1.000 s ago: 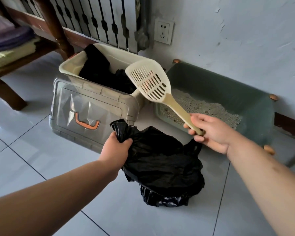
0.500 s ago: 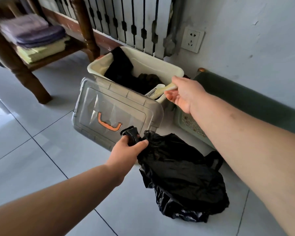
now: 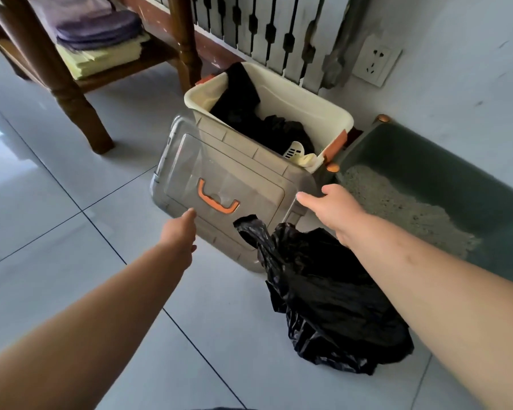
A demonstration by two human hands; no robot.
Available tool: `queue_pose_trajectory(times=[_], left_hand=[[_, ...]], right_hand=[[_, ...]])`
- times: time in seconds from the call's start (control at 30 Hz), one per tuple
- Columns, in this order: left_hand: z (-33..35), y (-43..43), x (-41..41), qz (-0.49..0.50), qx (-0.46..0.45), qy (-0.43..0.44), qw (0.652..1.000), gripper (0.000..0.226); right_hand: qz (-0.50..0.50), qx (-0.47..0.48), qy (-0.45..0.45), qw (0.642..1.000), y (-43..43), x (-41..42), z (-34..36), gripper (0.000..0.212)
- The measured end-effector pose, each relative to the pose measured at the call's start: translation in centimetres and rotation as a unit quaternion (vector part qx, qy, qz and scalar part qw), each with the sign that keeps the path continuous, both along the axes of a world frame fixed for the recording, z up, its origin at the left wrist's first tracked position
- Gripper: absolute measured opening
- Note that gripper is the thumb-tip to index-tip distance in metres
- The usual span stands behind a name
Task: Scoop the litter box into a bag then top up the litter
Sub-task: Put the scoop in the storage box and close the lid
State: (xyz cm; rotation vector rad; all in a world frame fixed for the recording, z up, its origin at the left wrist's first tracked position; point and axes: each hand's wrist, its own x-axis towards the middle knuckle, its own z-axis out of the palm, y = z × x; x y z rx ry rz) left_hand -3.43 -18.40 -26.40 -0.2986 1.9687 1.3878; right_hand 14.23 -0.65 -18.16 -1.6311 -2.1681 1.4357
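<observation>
Litter box [image 3: 427,161] is logged at far right against the wall, with grey litter [image 3: 397,202] heaped in it; remaining entries are taken from the left.

Left hand [image 3: 179,229]: fingers straight, nothing held, tip at the lower left edge of the clear lid [image 3: 234,173] (contact or a hair short cannot be told).

Lid is propped tilted against the front of the cream bin [image 3: 279,93]. Its long axis runs from upper left to lower right, and the orange handle [image 3: 218,200] is turned toward the hands.

Scoop [image 3: 295,150] is seen inside the bin at its near right corner, beyond the lid's top edge.

Black bag [image 3: 323,291] is slumped on the floor between the forearms, its twisted neck stood up against the lid; it is gripped by neither hand.

Right hand [image 3: 335,208]: fingers loosely spread, empty, one fingertip by the lid's right corner.

The lid is thus flanked on both sides, and a two-handed lift is judged likely. The scoop lies nearer the right hand.
</observation>
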Motion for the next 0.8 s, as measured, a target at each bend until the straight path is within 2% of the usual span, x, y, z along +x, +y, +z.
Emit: queue_pose_trajectory(times=[0.13, 0.23, 0.3, 0.43, 0.53, 0.63, 0.73, 0.8], left_hand=[[-1.2, -0.2, -6.0, -0.078, -0.103, 0.147, 0.981, 0.061], [-1.3, 0.1, -9.9, -0.109, -0.13, 0.2, 0.965, 0.075], [-1.5, 0.8, -11.5, -0.106, -0.126, 0.179, 0.97, 0.08], [-2.8, 1.4, -12.1, -0.041, -0.053, 0.07, 0.995, 0.075], [-4.1, 1.1, -12.0, -0.035, -0.055, 0.065, 0.996, 0.079], [-4.6, 0.9, -12.7, -0.002, -0.036, 0.064, 0.997, 0.08], [-4.6, 0.6, -13.3, 0.034, 0.0, 0.051, 0.998, 0.08], [-4.8, 0.5, -13.6, 0.046, 0.008, 0.035, 0.998, 0.089]], right_hand=[[-0.031, 0.005, -0.021, 0.999, -0.5, -1.4, -1.0, 0.07], [-0.062, -0.003, -0.024, 0.998, -0.9, -2.0, -2.2, 0.061], [-0.082, 0.002, -0.027, 0.996, -0.9, -2.6, -2.9, 0.059], [-0.107, 0.029, -0.001, 0.994, -0.4, -3.6, -3.7, 0.054], [-0.101, 0.033, 0.039, 0.994, -0.2, -3.5, -4.1, 0.041], [-0.083, -0.008, 0.109, 0.991, -0.7, -3.6, -3.6, 0.03], [-0.038, -0.059, 0.177, 0.982, -1.2, -4.3, -2.6, 0.023], [-0.006, -0.056, 0.195, 0.979, -1.2, -4.9, -1.8, 0.019]])
